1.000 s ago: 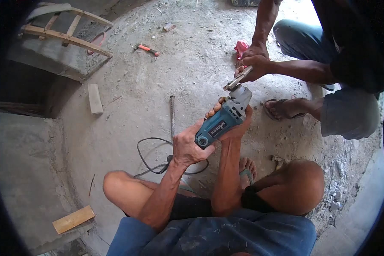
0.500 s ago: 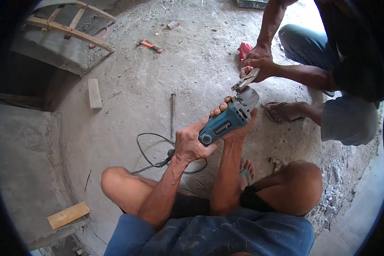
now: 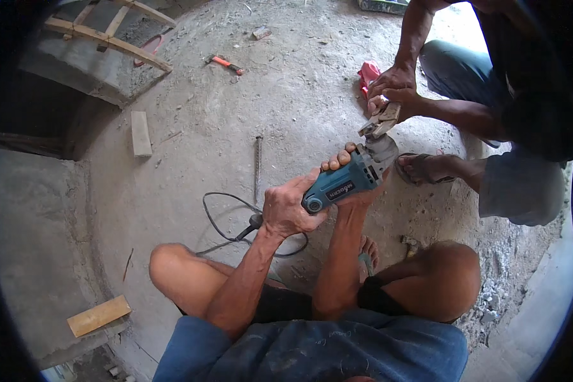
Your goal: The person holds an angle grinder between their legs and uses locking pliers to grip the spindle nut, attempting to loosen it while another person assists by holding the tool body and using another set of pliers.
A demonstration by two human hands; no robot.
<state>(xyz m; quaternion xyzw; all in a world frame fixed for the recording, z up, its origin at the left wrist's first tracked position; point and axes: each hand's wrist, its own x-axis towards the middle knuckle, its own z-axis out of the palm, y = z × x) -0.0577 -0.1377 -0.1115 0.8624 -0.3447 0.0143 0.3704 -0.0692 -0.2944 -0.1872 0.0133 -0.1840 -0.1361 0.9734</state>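
A teal angle grinder [image 3: 340,184] is gripped between both my hands, its head pointing away and to the right. My left hand [image 3: 291,202] is closed around its rear end. From below, my right hand [image 3: 361,196] wraps the front of its body, with fingertips curling over the left side. Facing me at the right, another person's hands [image 3: 398,92] hold a flat, brownish piece [image 3: 387,119] against the grinder's head by the grey guard [image 3: 383,149]. What that piece is and how it meets the head, I cannot make out.
A black cord with plug [image 3: 254,221] loops beside my left forearm. A metal rod [image 3: 258,169], an orange-and-black hammer [image 3: 226,64], wood blocks [image 3: 141,134] and a red cloth [image 3: 367,75] lie on the dusty concrete. The other person's sandalled foot [image 3: 430,168] is near the grinder.
The grinder and my hands have shifted slightly right. The other person's hands have moved a little right too, and the flat piece is turned differently at the grinder's head.
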